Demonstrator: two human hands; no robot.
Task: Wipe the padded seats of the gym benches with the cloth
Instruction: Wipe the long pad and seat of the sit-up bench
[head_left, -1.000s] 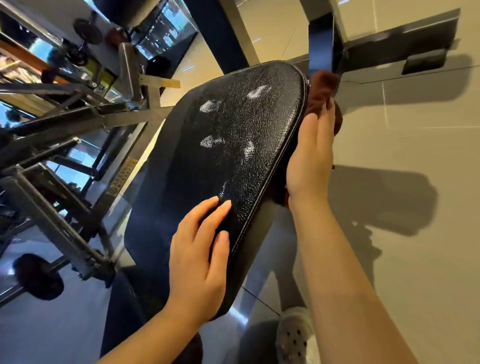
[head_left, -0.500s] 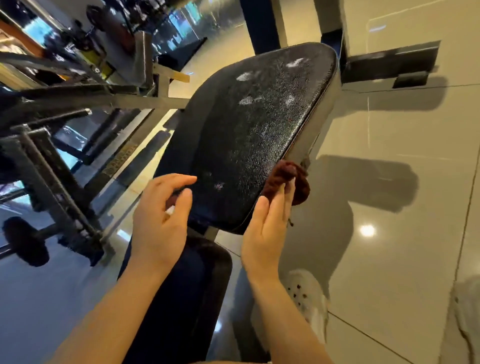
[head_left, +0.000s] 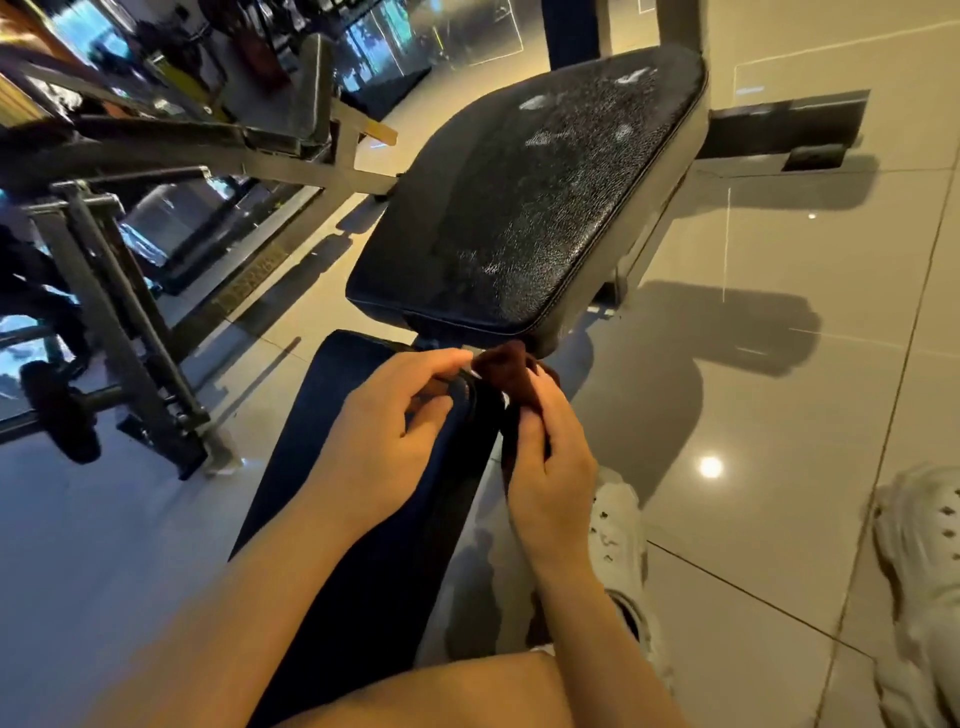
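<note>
Now both hands pinch the brown cloth (head_left: 511, 371) — left hand (head_left: 387, 447), right hand (head_left: 550, 462) — just below the black padded seat (head_left: 524, 208).

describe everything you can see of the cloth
The cloth is small, dark reddish brown and fuzzy-looking, bunched rather than spread flat. The right hand grips it, with its top sticking up past the fingers. It sits just below the front edge of the upper black pad, above the lower pad. The left hand reaches its upper edge; whether it pinches the cloth is unclear.
</note>
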